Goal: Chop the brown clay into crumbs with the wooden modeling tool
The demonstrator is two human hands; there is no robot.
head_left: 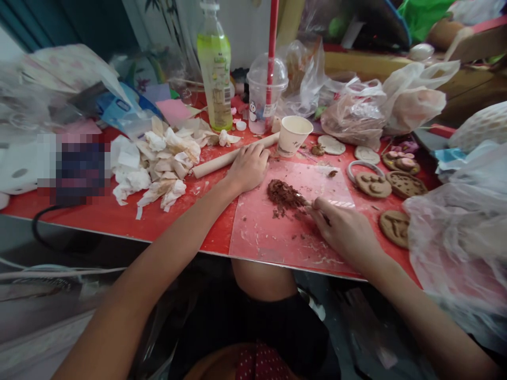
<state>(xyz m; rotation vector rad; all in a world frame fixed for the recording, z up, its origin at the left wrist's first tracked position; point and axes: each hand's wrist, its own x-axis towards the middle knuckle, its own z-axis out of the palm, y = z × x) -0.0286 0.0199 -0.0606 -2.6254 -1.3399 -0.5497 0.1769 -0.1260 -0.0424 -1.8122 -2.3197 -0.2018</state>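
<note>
My left hand (249, 166) lies flat with its fingers stretched out, at the rolling pin (217, 161) and close to a white paper cup (293, 136). Whether it presses on the pin, I cannot tell. A crumbly heap of dark brown clay (285, 194) sits on a clear plastic sheet (261, 232), with crumbs scattered round it. My right hand (344, 227) is closed in a pinch on a thin tool (307, 202), whose tip meets the right side of the heap. Most of the tool is hidden by the fingers and clay.
Crumpled tissues (166, 158) lie to the left, below a green bottle (216, 79). A domed plastic cup (263, 95) with a red straw stands behind. Several round clay pieces (373, 184) and a ring (350, 171) lie right, beside plastic bags (455, 232).
</note>
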